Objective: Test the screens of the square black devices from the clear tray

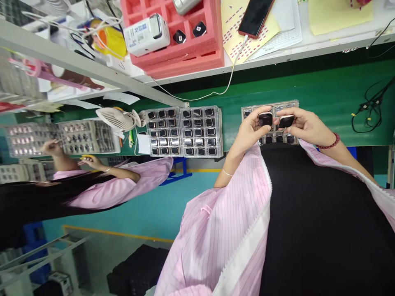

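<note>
My left hand [251, 129] pinches a smartwatch body [265, 119] with a dark, rounded-square face, thumb in front and fingers behind. Close beside it, my right hand [302, 122] grips a second smartwatch body [286, 121], its dark face turned up. Both are held over a clear plastic tray [243, 108] on the green bench, where more dark square pieces sit in compartments. My hands and the watches hide much of that tray. Whether the two watches touch is hard to tell.
Left of my hands lie stacked clear trays [220, 135] of watch bodies, and a small white fan [115, 119]. A shelf above holds a pink foam block [212, 49] and a cabled phone [255, 18]. Black cables [375, 109] lie right. A co-worker's hands [92, 162] are far left.
</note>
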Demonstrator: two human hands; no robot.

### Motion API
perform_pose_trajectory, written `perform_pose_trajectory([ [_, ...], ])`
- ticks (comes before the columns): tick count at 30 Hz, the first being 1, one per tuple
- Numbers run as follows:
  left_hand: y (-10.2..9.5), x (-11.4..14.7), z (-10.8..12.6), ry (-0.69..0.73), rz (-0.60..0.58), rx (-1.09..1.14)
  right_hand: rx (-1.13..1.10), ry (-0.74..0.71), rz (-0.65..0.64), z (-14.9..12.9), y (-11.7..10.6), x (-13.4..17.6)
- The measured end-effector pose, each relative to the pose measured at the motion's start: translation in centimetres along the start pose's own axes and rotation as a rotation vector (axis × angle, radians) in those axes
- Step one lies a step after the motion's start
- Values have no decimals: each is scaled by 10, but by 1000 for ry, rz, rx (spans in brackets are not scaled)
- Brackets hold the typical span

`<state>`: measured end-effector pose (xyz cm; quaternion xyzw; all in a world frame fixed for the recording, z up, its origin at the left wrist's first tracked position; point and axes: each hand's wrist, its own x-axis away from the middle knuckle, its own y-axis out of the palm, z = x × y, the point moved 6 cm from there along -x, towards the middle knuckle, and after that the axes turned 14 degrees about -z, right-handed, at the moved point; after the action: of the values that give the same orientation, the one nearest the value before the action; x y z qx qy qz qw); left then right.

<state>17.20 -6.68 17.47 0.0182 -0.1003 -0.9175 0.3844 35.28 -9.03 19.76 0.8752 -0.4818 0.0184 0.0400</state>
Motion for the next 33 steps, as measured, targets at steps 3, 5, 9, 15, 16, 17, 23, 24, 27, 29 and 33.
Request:
perform_pose_trajectory([
  [3,0,1,2,-29,57,-12,34,19,3,1,0,1],
  [5,0,2,2,-43,68,-21,48,33,-4,1,0,2],
  [9,0,2,3,-23,31,-46,19,3,-39,0,2,1],
  [15,2,1,-2,27,-37,-48,-15,-3,-51,6,2,2],
  [16,2,1,-3,32,-49,-51,-18,2,-51,7,2,2],
  [17,2,1,-4,36,-58,-55,-22,9,-54,8,2,2],
  [23,3,0,-4,36,-75,-47,-98,43,-77,13,3,3],
  [24,3,0,-3,28,-75,-34,-127,51,-71,15,3,3],
  [27,4,1,-3,-15,-59,31,-245,83,-25,22,0,4],
  [29,3,1,-5,-50,-45,85,-380,107,-11,28,-2,4],
  [33,-3,-3,-12,-128,-36,205,-676,169,-91,41,-3,3],
])
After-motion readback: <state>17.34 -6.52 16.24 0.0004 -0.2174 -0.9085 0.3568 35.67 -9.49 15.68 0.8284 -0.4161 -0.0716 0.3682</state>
